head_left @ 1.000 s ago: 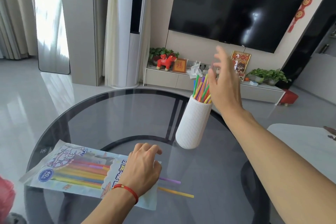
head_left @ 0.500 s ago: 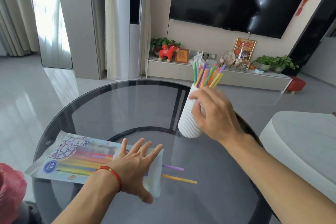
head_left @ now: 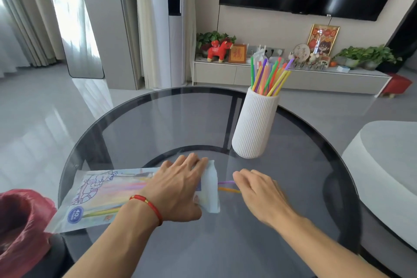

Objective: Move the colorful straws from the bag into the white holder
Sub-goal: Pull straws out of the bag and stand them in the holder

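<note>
A good bunch of colorful straws (head_left: pixel 268 77) already stands in the white holder (head_left: pixel 255 124) at the far right of the glass table (head_left: pixel 140 119); more lie inside the bag (head_left: pixel 108 196), and a purple straw (head_left: pixel 225 182) and an orange straw (head_left: pixel 228 190) poke from its open mouth. The left hand (head_left: pixel 178 187) presses flat on the bag, fingers straight. The right hand (head_left: pixel 257 189) reaches over those two tips; whether it grasps them I cannot tell. A red bag (head_left: pixel 20 228) sits at the left edge, and nothing blocks the way to the holder.
</note>
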Demonstrator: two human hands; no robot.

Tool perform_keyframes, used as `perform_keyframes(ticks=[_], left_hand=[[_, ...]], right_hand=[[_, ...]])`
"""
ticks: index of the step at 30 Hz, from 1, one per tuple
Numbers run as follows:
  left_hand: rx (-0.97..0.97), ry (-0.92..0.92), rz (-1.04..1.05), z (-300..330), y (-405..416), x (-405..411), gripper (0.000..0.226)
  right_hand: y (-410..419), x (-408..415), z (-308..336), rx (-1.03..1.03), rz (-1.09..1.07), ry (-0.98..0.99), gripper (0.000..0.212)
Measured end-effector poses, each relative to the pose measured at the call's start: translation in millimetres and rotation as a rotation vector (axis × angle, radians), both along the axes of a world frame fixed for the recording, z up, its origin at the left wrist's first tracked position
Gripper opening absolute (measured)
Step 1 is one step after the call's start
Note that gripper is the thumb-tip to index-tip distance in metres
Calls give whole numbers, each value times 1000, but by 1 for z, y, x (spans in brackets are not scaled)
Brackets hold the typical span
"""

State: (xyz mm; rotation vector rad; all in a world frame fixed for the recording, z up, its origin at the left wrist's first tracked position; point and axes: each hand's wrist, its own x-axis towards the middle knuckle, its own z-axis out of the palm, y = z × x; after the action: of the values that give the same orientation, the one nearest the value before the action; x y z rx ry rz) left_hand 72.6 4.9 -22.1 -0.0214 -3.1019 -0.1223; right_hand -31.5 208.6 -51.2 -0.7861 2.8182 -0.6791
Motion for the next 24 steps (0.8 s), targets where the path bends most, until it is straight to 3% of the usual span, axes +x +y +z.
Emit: perform_keyframes(ticks=[5,8,12,15,19,24], left_hand=[[-282,127,-69,7,12,-3,98],[-502,181,-138,4,24,-6,104],[-534,182,-128,3,20,-8,108],[-522,174,-100,0,16,-8,110],[-455,177,-77,-9,13,-8,102],[-323,84,16,-16,4,-6,116]], right_hand=[[-17,9,0,-485,-107,-518,41],[-24,17,-1,-687,-58,-809,40],[-24,13,-1,-842,-99,-995,36],[-21,8,-4,-853,-88,-1024,30],[-20,5,-10,-852,-108,-861,17],[-14,-7,-9,-907,-121,-750,14]])
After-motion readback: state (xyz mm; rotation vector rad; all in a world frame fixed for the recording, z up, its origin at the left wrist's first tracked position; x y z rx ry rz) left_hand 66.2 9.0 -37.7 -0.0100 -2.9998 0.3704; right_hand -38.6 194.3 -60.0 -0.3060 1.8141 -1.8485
